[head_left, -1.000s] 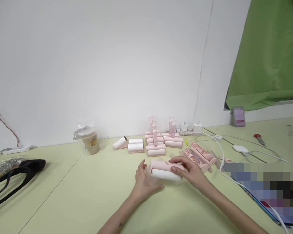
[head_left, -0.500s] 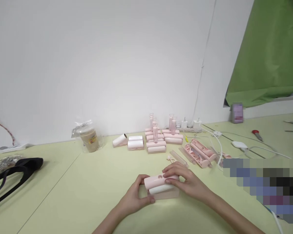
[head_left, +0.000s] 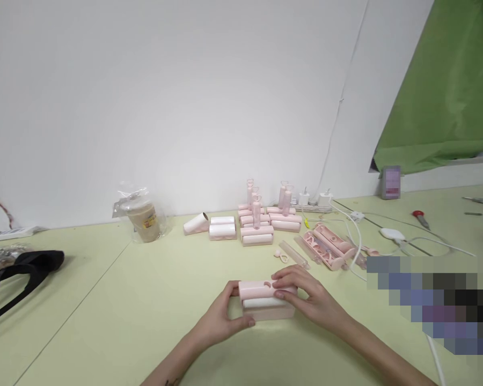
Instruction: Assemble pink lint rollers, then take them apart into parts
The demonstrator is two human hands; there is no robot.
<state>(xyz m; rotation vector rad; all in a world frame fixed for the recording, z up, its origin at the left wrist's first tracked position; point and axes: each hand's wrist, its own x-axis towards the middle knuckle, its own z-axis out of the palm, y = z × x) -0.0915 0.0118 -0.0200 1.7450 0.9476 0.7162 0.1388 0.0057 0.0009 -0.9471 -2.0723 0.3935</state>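
A pink lint roller with a white paper roll in its housing and a clear lower cover is low in the middle of the view. My left hand grips its left end, thumb at the front lower edge and fingers behind. My right hand lies over its right end, fingers on the top by a round hole and thumb on the front. A clear tube and a small pink loop-ended piece lie just beyond it. Open pink roller housings are behind my right hand.
Several assembled pink rollers with upright handles stand by the wall. White rolls lie left of them. A bagged cup, black straps, white cables and red-handled scissors are also on the table.
The held roller has turned slightly, so it now sits more level and square to me. Both hands keep their grip. The camera view has shifted a little.
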